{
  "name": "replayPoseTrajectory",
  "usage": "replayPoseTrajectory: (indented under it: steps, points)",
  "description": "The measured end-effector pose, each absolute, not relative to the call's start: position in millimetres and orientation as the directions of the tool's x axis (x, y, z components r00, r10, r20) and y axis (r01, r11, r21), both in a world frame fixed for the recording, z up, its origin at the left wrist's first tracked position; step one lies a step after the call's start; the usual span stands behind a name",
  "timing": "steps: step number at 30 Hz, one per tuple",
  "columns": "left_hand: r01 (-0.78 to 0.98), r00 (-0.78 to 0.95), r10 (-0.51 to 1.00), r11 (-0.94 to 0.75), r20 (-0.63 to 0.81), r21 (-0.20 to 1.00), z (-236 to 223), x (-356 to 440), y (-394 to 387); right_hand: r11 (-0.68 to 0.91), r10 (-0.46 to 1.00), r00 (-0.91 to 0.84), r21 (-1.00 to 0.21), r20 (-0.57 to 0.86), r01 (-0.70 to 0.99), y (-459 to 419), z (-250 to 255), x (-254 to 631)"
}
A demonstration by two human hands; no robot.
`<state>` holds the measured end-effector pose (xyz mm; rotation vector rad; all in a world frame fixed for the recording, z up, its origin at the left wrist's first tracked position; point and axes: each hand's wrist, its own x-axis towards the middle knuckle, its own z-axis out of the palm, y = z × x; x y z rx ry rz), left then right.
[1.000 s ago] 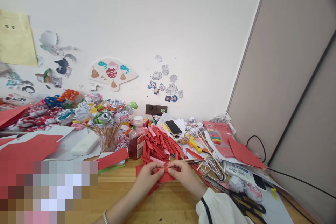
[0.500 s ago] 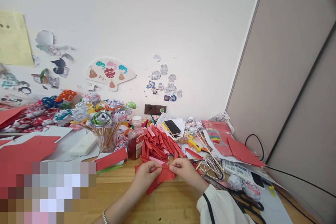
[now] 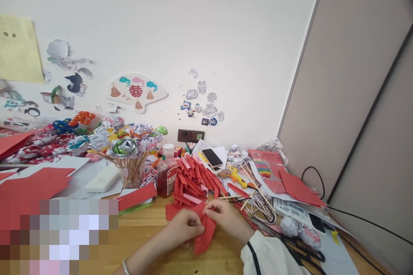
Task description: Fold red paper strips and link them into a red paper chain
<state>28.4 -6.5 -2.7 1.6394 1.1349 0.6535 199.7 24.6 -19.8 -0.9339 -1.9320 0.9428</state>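
A piece of red paper (image 3: 206, 237) slants between my two hands, its lower end pointing down toward me over the wooden table. My left hand (image 3: 190, 227) pinches its left edge between thumb and fingers. At the upper end, my right hand (image 3: 217, 211) grips the same sheet with thumb and forefinger. Just beyond my fingers lies a heap of folded red paper strips (image 3: 195, 176), with a few pink ones among them. Another flat red sheet (image 3: 172, 211) rests on the table behind my left hand.
Left of the heap stand a bottle of dark red liquid (image 3: 165, 178) and a cup of paper flowers (image 3: 129, 172) on sticks. To the right lie a phone (image 3: 212, 157), a yellow glue gun (image 3: 238, 177), a string of beads (image 3: 260, 207) and black-handled scissors (image 3: 305, 251).
The red paper has turned from lying crosswise to slanting down toward me. My left hand has come lower and slightly right; my right hand has shifted a little left and down.
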Motion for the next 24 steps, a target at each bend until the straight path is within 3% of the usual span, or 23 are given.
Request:
replayPoseTrajectory:
  steps: [5, 10, 14, 19, 24]
  points:
    - [0.294, 0.387, 0.915, 0.000, -0.118, 0.956, -11, 32, -4, 0.415, 0.849, -0.437, -0.888, 0.298, 0.200, 21, -15, 195]
    - [0.024, 0.231, 0.968, 0.098, -0.101, 0.995, -12, 31, 7, 0.281, 0.888, -0.400, -0.956, 0.225, 0.086, 26, -21, 194]
    - [-0.144, 0.099, 0.991, 0.099, -0.085, 0.985, -10, 27, 12, 0.198, 0.861, -0.488, -0.979, 0.145, 0.058, 25, -28, 188]
    - [-0.081, 0.165, 0.981, 0.117, -0.102, 0.990, -11, 26, 7, 0.172, 0.853, -0.486, -0.982, 0.191, -0.082, 21, -26, 178]
    - [-0.081, 0.108, 0.992, 0.068, -0.059, 0.994, -5, 27, 8, 0.164, 0.901, -0.394, -0.984, 0.181, -0.076, 25, -22, 181]
